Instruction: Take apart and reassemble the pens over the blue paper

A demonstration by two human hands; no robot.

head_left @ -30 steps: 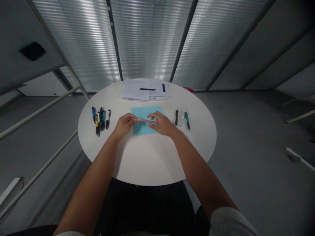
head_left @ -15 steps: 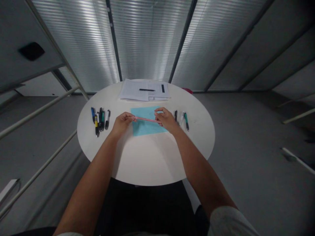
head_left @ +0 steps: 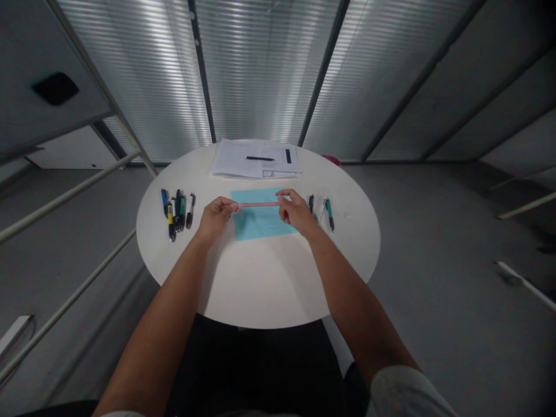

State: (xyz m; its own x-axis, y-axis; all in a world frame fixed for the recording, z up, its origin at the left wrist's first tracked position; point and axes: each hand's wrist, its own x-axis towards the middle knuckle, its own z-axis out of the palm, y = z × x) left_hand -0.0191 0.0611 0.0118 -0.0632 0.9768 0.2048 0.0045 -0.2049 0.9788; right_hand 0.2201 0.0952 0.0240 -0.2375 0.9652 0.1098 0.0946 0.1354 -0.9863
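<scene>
A thin pink strip (head_left: 259, 204), its ends concealed by the fingertips, spans the gap between the left hand (head_left: 216, 219) and the right hand (head_left: 297, 213) above a light-blue sheet (head_left: 260, 226), each grip pinched narrow on one end. The right hand hides part of the sheet's right side and the lower end of a black pen (head_left: 311, 201), while pens at left (head_left: 171, 219) overlap. The sheet's near edge lies well apart from the white surface's (head_left: 263, 284) rounded near rim.
</scene>
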